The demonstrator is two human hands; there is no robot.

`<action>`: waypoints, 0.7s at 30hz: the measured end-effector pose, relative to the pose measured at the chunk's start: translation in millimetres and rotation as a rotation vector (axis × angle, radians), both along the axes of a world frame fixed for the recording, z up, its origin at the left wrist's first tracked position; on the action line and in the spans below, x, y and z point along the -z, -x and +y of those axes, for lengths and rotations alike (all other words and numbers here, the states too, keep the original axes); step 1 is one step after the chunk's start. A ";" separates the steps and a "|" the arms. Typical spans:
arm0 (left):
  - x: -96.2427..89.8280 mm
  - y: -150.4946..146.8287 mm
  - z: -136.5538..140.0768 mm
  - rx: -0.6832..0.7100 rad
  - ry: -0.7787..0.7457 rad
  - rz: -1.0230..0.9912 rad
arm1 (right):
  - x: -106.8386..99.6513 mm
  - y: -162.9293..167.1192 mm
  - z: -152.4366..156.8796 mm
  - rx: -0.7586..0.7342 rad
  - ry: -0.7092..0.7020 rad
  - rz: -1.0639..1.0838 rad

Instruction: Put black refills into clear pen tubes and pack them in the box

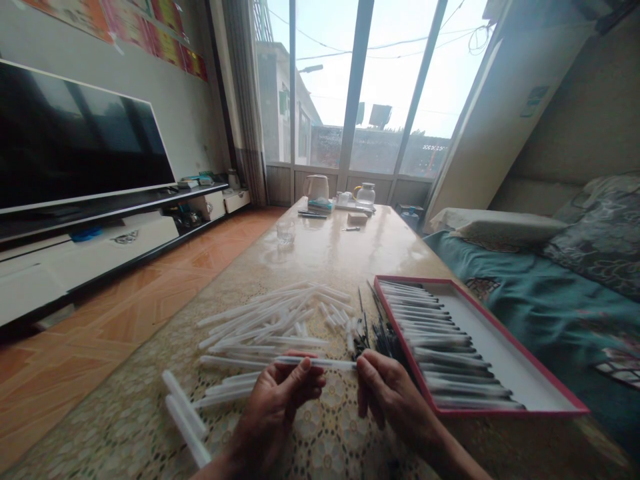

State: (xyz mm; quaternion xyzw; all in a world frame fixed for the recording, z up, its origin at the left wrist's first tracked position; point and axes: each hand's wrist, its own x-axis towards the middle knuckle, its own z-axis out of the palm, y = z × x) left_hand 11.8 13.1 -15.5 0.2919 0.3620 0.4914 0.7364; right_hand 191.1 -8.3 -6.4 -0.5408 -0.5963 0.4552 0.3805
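Living room with tall windows (383,87), a dark-screened television (85,143) on the left, an orange tiled floor (190,267), and a seat under a teal cover (500,300) on the right. One long table, its covering (330,443) floral. At its far end: glass jug (367,194); nearer, clear tumbler (286,233).

Item: slender white tube (333,364), one, held roughly level above the near part of the table, between both hands. Left hand (285,393): thumb pressed down on the tube against the fingers, grip closed. Right hand (387,387): thumb and forefinger pinched together at the tube's right end, remaining fingers loosely curled; whatever lies inside that pinch is hidden.

Loose stock: heap of white tubes (280,327), beyond and left of the hands; short white pieces (329,317), right of the heap; thin black pieces (385,340), beside the tray. Shallow tray (500,363), red-rimmed, right: one row of dark-ended white sticks (440,340).
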 end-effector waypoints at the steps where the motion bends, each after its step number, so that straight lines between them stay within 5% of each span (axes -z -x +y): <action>1: 1.3 0.1 0.4 -0.008 0.001 -0.004 | -0.3 -1.7 0.3 0.007 0.013 0.007; 5: 5.2 0.5 2.6 0.000 -0.034 0.008 | -1.9 -7.7 1.2 0.040 0.013 -0.111; 11: 2.6 1.4 5.0 0.074 -0.135 0.186 | -8.2 -6.1 -1.9 0.027 -0.420 -0.543; 16: 5.3 0.9 7.5 0.114 -0.202 0.288 | -1.7 -0.8 -0.6 -0.102 -0.436 -0.670; 21: -13.7 2.3 4.7 -0.016 -0.268 0.490 | 2.4 -11.1 3.7 0.044 -0.468 -0.589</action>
